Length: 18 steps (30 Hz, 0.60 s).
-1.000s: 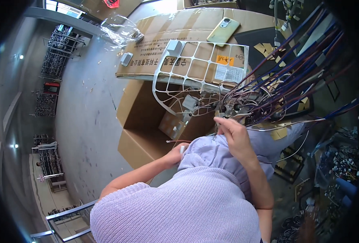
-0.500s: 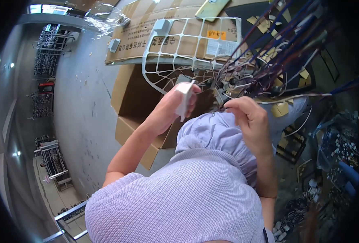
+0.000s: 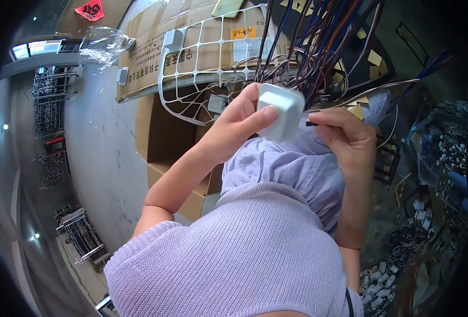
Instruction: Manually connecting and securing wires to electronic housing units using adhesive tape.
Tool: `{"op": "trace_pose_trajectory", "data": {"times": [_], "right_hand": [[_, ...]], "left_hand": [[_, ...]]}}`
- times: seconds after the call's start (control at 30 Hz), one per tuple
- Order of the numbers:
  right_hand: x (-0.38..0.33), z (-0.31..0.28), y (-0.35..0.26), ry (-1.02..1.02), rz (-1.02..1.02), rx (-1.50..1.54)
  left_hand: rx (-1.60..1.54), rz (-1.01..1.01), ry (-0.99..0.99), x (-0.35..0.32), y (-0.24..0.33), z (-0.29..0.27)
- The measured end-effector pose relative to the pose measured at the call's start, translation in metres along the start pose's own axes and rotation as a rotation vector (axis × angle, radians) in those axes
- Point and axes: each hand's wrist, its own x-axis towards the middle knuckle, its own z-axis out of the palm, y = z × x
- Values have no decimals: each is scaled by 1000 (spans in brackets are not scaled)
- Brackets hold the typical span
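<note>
The small white plastic box [image 3: 280, 112], rounded at its corners, sits at the middle of the view, gripped by the left hand [image 3: 237, 128], whose thumb presses on its near face while the fingers close behind it. Just to the right of the box, the right hand [image 3: 344, 138] is closed in a pinch on the dark tip of a thin wire [image 3: 312, 124], the tip almost touching the box's right edge. That wire runs up into a hanging bundle of wires [image 3: 318, 47], blue, red and brown, which fans out above the box. Above and to the left of the box lies a white plastic grid frame [image 3: 191, 58] resting on flattened cardboard [image 3: 144, 58], and below that, left of the box, an open cardboard carton [image 3: 162, 137]. Further left of the box, a crumpled clear plastic bag [image 3: 104, 42] lies at the cardboard's end. Right of the box, piles of small dark parts [image 3: 450, 158] lie in shadow. By the look of it, the step in hand is bringing the wire end to the box; the next move would seem to call for steadying the box and guiding the tip precisely to whatever opening it has, which cannot be seen here.
</note>
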Motion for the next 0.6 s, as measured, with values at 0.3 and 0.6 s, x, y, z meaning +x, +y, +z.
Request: {"op": "trace_pose_trajectory", "data": {"times": [0.3,0.6], "right_hand": [[-1,19,4,260,-52,103],[-2,30,6,378,-145,-247]], "left_hand": [[-568,-136,138,9,-5,9],[-555,-108,175,10,-1,25]]}}
